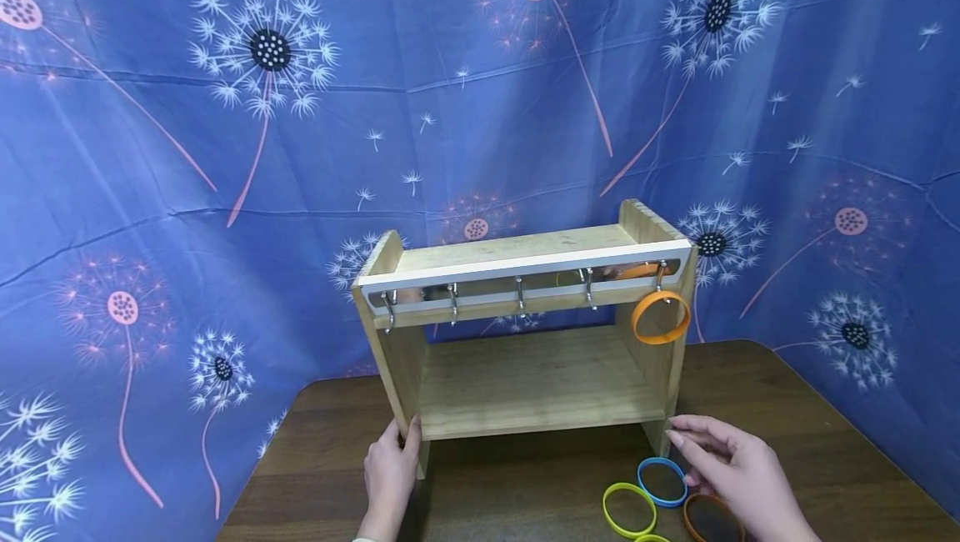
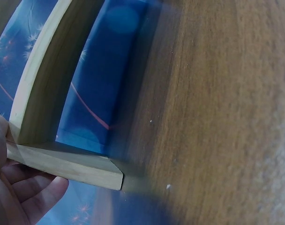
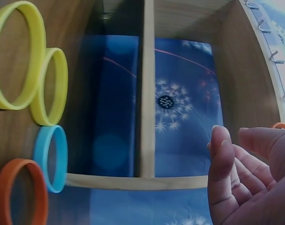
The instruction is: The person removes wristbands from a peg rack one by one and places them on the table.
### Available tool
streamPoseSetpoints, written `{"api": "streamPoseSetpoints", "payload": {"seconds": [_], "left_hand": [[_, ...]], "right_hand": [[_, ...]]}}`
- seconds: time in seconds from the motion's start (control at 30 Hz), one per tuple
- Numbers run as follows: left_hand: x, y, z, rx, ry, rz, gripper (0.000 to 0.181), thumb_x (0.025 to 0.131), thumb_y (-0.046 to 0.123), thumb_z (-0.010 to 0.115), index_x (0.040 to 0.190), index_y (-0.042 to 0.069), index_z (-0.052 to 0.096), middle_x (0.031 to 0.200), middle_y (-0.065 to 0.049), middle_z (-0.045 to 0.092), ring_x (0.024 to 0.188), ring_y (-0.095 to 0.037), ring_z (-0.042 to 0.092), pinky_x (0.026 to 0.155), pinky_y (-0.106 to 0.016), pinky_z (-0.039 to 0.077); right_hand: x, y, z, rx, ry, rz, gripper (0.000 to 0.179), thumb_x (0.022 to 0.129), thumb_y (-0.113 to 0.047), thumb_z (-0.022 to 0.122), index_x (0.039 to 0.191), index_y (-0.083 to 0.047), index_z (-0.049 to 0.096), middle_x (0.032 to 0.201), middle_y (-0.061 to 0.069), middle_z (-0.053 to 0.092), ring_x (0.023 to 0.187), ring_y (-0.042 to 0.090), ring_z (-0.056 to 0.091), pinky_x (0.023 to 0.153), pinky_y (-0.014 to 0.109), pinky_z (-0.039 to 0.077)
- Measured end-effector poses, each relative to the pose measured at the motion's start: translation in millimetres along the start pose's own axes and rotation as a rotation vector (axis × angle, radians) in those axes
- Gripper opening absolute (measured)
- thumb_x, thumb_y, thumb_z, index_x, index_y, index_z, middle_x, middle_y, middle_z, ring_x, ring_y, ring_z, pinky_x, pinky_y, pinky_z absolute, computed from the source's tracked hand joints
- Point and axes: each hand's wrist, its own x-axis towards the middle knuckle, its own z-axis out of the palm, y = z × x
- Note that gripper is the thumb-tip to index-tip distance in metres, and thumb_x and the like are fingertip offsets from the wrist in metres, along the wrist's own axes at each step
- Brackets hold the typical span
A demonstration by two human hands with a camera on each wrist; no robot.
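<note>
A wooden shelf rack [image 1: 540,383] stands on the table. My left hand [image 1: 390,475] holds the lower front edge of its left side panel, with the thumb on the front and fingers around behind in the left wrist view. Close to the lower right side panel, my right hand [image 1: 738,471] hovers with fingers loosely bent and nothing between thumb and forefinger. An orange ring band [image 1: 660,339] hangs from the rightmost metal hook. Below the right hand lie a blue band [image 3: 37,159], a darker orange band [image 3: 1,197] and two yellow bands [image 3: 41,56].
A pale rail with several metal hooks [image 1: 521,296] runs along the rack's upper front. The brown wooden table [image 1: 315,459] reaches back to a blue curtain [image 1: 150,158] with a dandelion print, which hangs behind the rack and along both sides.
</note>
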Motion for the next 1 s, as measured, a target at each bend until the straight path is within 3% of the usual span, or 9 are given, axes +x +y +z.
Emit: {"api": "streamPoseSetpoints", "payload": {"seconds": [0.1, 0.3, 0.63, 1.0], "left_hand": [[-0.2, -0.4, 0.0, 0.001, 0.000, -0.005, 0.034, 0.094, 0.042, 0.062, 0.068, 0.020, 0.054, 0.055, 0.004, 0.051, 0.053, -0.024, 0.052, 0.048, -0.040, 0.036], [-0.6, -1.5, 0.1, 0.003, 0.007, -0.007, 0.035, 0.093, 0.041, 0.062, 0.067, 0.020, 0.053, 0.054, 0.004, 0.050, 0.053, -0.024, 0.051, 0.048, -0.040, 0.036], [0.0, -1.4, 0.3, -0.001, 0.007, -0.004, 0.036, 0.094, 0.041, 0.062, 0.066, 0.021, 0.052, 0.053, 0.004, 0.049, 0.052, -0.023, 0.050, 0.048, -0.039, 0.036], [-0.8, -1.6, 0.7, 0.004, 0.024, 0.004, 0.035, 0.093, 0.040, 0.063, 0.066, 0.021, 0.051, 0.055, 0.003, 0.052, 0.055, -0.028, 0.055, 0.050, -0.042, 0.037]], "right_hand": [[3.4, -5.6, -2.3, 0.010, 0.013, -0.038, 0.038, 0.094, -0.027, 0.066, 0.122, -0.001, 0.062, 0.092, 0.000, 0.072, 0.061, 0.021, 0.064, 0.054, 0.034, 0.054], [11.0, -13.7, -6.1, 0.007, 0.057, -0.205, 0.028, 0.096, -0.014, 0.063, 0.118, 0.003, 0.062, 0.088, -0.009, 0.072, 0.058, 0.018, 0.064, 0.051, 0.032, 0.052], [22.8, -27.9, -13.7, 0.065, 0.069, -0.331, 0.031, 0.097, -0.010, 0.061, 0.124, 0.005, 0.057, 0.099, -0.017, 0.071, 0.061, 0.020, 0.068, 0.051, 0.031, 0.051], [36.2, -42.9, -18.6, 0.203, 0.033, -0.337, 0.040, 0.098, -0.013, 0.059, 0.133, 0.006, 0.048, 0.107, -0.014, 0.070, 0.065, 0.018, 0.068, 0.053, 0.029, 0.051]]}}
